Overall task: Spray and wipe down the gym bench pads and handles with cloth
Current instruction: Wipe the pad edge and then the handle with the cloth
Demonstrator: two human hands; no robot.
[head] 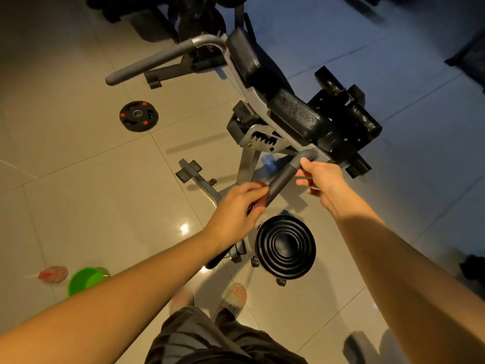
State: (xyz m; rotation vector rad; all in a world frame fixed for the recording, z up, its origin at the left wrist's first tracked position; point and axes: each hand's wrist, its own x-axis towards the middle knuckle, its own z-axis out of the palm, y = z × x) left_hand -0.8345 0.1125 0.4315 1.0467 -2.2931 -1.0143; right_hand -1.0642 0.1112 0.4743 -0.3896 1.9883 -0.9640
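Now the left grip (236, 208) squeezes a small red-brown cloth (261, 202) against the low end of the grey foam handle (283, 177) on the black padded gym bench (294, 114). The right grip (322, 179) touches the handle's top with loose fingers. The cloth could slip off if the squeeze goes soft. A foot could bump the black ribbed round disc (285, 248) on the shiny beige tile floor (91, 179). The room looks dim.

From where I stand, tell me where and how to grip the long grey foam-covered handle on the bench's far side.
Probably wrap the long grey foam-covered handle mid-sleeve, reaching from above on its open left side: the foam runs straight and free-ended, while the bare bend joins the frame by the black back pad.
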